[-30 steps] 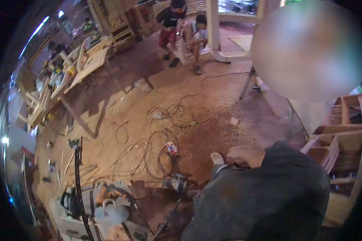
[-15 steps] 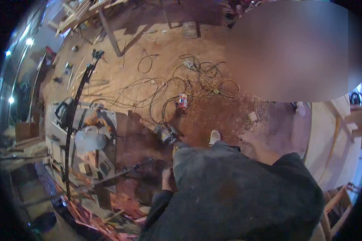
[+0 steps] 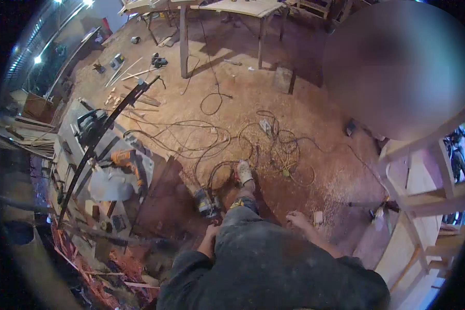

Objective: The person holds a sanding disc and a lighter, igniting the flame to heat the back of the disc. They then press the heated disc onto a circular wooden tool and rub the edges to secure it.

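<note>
My left hand (image 3: 210,235) hangs low beside my dark shirt (image 3: 284,263), with its fingers partly hidden. It overlaps the near end of a corded power tool (image 3: 206,205) with a metal body and a yellow mark; I cannot tell if the hand touches it. My right hand (image 3: 298,221) hangs free over the floor with loosely bent fingers and nothing in it. A small pale wood block (image 3: 318,217) lies just right of that hand. One foot in a light shoe (image 3: 244,173) is stretched forward beside the cables.
Tangled cables (image 3: 279,147) cover the sawdust-strewn floor ahead. On the left bench are an orange drill (image 3: 130,164), a circular saw (image 3: 91,124) and a long black bar (image 3: 108,119). A wooden frame (image 3: 423,201) stands right. Trestle-like tables (image 3: 237,7) stand behind.
The view has tilted up and shifted, so the floor and cables sit lower. My light-shod foot now reaches farther forward. My right hand has drawn in closer to my body.
</note>
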Demonstrator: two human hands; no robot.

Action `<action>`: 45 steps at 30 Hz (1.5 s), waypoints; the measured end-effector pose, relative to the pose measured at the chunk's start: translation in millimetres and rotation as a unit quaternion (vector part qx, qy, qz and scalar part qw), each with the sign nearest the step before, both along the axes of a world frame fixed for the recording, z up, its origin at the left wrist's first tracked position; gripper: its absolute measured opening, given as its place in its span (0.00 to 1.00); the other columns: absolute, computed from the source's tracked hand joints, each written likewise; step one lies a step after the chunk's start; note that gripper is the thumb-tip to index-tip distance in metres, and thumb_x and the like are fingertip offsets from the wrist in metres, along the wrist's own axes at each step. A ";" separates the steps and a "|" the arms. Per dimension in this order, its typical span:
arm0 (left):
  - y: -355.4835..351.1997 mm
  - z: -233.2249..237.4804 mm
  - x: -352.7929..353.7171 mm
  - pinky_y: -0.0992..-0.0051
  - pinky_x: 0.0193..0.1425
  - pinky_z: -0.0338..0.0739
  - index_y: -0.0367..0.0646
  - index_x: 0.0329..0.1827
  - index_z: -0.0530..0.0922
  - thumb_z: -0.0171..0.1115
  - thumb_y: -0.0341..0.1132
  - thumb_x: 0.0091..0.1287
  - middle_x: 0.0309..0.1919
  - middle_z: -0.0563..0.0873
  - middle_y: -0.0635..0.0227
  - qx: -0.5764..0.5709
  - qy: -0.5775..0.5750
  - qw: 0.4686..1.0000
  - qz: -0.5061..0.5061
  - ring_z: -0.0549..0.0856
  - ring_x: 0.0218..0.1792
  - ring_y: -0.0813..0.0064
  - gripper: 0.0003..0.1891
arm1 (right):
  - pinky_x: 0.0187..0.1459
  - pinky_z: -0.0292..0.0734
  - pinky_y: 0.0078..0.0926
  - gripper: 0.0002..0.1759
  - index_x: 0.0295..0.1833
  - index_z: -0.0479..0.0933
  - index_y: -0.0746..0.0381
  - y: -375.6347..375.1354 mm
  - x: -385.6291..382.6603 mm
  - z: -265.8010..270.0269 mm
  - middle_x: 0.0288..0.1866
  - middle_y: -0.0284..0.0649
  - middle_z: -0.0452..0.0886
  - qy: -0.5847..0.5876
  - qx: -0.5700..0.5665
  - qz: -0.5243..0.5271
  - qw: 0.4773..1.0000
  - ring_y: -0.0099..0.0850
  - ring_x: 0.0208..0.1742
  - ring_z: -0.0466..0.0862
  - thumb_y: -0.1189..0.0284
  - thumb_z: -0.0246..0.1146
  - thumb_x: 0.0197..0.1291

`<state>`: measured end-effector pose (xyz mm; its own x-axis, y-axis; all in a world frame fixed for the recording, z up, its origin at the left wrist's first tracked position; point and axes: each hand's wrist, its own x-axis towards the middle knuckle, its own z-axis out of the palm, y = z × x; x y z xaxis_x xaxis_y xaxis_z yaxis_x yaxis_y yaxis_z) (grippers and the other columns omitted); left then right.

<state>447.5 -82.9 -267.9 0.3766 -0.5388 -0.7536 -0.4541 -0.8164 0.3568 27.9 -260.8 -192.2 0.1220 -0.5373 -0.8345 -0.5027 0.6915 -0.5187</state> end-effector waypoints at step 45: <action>-945.3 69.6 440.0 0.63 0.34 0.77 0.38 0.35 0.81 0.63 0.36 0.56 0.25 0.83 0.59 -0.259 -0.031 0.962 0.078 0.81 0.27 0.66 0.10 | 0.32 0.77 0.31 0.20 0.55 0.73 0.63 -942.5 450.9 26.3 0.40 0.41 0.79 -0.183 -0.124 0.074 0.972 0.32 0.33 0.79 0.63 0.62 0.61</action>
